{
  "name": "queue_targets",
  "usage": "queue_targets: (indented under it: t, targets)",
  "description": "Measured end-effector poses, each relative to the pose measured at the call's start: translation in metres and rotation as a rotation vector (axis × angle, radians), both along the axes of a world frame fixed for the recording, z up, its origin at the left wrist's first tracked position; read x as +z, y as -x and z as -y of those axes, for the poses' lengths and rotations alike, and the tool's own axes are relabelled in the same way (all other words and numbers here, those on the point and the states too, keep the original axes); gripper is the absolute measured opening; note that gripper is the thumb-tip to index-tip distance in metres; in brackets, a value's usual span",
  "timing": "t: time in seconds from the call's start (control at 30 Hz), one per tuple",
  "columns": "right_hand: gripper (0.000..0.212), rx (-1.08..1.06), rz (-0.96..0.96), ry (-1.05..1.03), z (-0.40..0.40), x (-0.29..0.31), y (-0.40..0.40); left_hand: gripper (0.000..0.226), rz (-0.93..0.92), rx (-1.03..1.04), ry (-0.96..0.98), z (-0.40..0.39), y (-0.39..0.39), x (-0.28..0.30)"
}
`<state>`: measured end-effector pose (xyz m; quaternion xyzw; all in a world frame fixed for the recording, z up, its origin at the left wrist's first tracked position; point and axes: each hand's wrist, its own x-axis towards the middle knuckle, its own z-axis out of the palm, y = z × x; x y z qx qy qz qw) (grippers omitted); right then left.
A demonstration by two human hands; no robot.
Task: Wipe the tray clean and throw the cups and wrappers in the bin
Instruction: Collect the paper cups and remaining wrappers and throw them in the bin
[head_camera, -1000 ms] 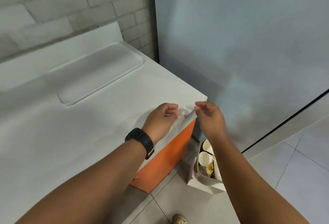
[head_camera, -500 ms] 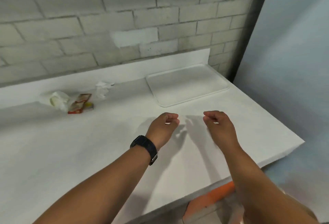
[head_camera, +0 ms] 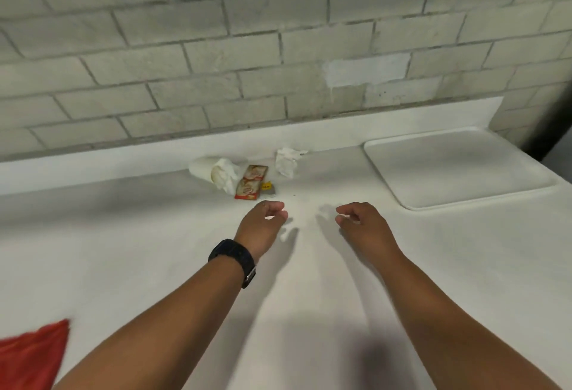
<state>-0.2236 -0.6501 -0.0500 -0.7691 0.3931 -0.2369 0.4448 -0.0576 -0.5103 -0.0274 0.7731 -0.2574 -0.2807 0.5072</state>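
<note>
Wrappers (head_camera: 251,186) lie just beyond both hands (head_camera: 312,225).

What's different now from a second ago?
The view swung left from the bin on the floor to the counter. Both hands, left hand and right hand, reached forward toward the cup and wrappers, holding nothing. The tray stayed put.

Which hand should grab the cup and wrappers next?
Left, probably. The left hand hovers empty just in front of the wrappers and the tipped cup. The right hand is also empty but farther right, toward the tray.
</note>
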Motion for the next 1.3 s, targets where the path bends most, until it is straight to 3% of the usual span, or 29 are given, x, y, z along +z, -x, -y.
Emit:
queue_targets:
  t: [0.17, 0.27, 0.43, 0.6, 0.7, 0.87, 0.97, 1.13, 1.3]
  targets:
    - [0.017, 0.061, -0.057, 0.006, -0.006, -0.005, -0.053, 0.02, 0.1, 0.086, -0.006, -0.014, -0.056, -0.002]
    - [0.017, 0.105, -0.108, 0.041, -0.004, -0.004, -0.079, 0.034, 0.178, 0.163, -0.04, -0.014, -0.088, -0.004]
    - [0.024, 0.194, -0.21, 0.129, 0.001, -0.002, -0.128, 0.065, 0.494, 0.221, -0.301, -0.004, -0.152, 0.0]
    - [0.046, 0.301, -0.38, 0.274, 0.003, 0.0, -0.168, 0.085, 0.537, 0.098, -0.449, 0.013, -0.196, -0.005]
    - [0.05, 0.312, -0.416, 0.338, 0.0, -0.001, -0.195, 0.081, 0.6, 0.004, -0.532, 0.028, -0.212, -0.01]
    - [0.08, 0.35, -0.533, 0.367, -0.007, -0.006, -0.226, 0.043, 0.631, 0.022, -0.434, 0.037, -0.226, -0.025]
    - [0.065, 0.416, -0.633, 0.529, -0.008, -0.018, -0.235, 0.042, 0.711, -0.007, -0.413, 0.033, -0.231, -0.033]
    - [0.035, 0.418, -0.526, 0.614, -0.004, -0.028, -0.232, 0.043, 0.752, 0.032, -0.289, 0.019, -0.239, -0.041]
    - [0.039, 0.417, -0.51, 0.691, -0.004, -0.027, -0.216, 0.038, 0.72, 0.118, -0.17, 0.01, -0.23, -0.045]
